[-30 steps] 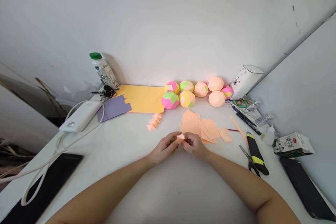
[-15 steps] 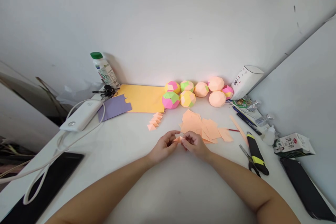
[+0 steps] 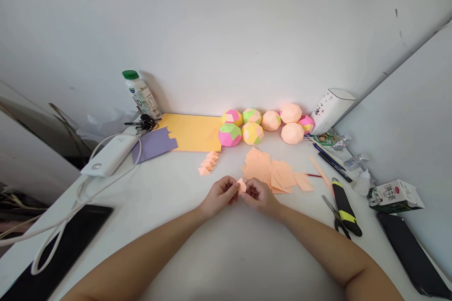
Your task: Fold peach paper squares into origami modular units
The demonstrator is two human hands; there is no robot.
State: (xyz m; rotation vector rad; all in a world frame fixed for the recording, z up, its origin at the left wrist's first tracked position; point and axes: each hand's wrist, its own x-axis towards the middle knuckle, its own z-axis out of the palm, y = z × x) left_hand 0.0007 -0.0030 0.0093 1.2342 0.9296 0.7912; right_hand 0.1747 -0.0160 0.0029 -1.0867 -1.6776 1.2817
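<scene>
Between my fingertips is a small folded piece of peach paper (image 3: 241, 186), its upper corner pointing up. My left hand (image 3: 221, 197) pinches its left side with thumb and index finger. On its right side my right hand (image 3: 262, 197) grips it in a pinch too, the other fingers curled. Just beyond my hands lie loose sheets of peach paper (image 3: 257, 164) in an overlapping pile. To the left, several folded peach paper pieces (image 3: 208, 163) stand in a short row. Faceted paper balls (image 3: 292, 133) in peach, pink, green and yellow line the wall.
Scissors (image 3: 337, 218) and a black-yellow utility knife (image 3: 346, 207) lie right of my right forearm. A milk carton (image 3: 395, 195) and pens (image 3: 332, 162) are farther right. On the left are yellow card (image 3: 194, 131), purple card (image 3: 153, 145), a bottle (image 3: 144, 96) and a white power strip (image 3: 110, 155).
The folded paper has turned from lying flat and wide to standing with a corner up. My fingers have shifted their hold; both hands stay in nearly the same place.
</scene>
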